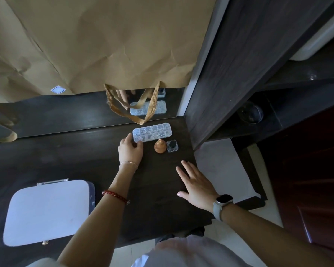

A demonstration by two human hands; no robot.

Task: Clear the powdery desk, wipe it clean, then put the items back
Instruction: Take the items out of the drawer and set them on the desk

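A clear plastic compartment box [152, 132] lies at the back right of the dark desk [66, 155], just in front of the mirror. My left hand [130, 150] grips its left end with thumb and fingers. A small wooden gourd-shaped piece [160, 146] stands just in front of the box, and a small glass jar with a dark lid [172, 145] stands to its right. My right hand [196, 185] rests flat on the desk near the right edge, fingers spread and holding nothing.
A white case with a clear handle [46, 211] lies on the desk at the front left. A brown paper sheet with woven bag handles [135, 106] hangs over the mirror behind. A dark cabinet side [229, 74] stands to the right.
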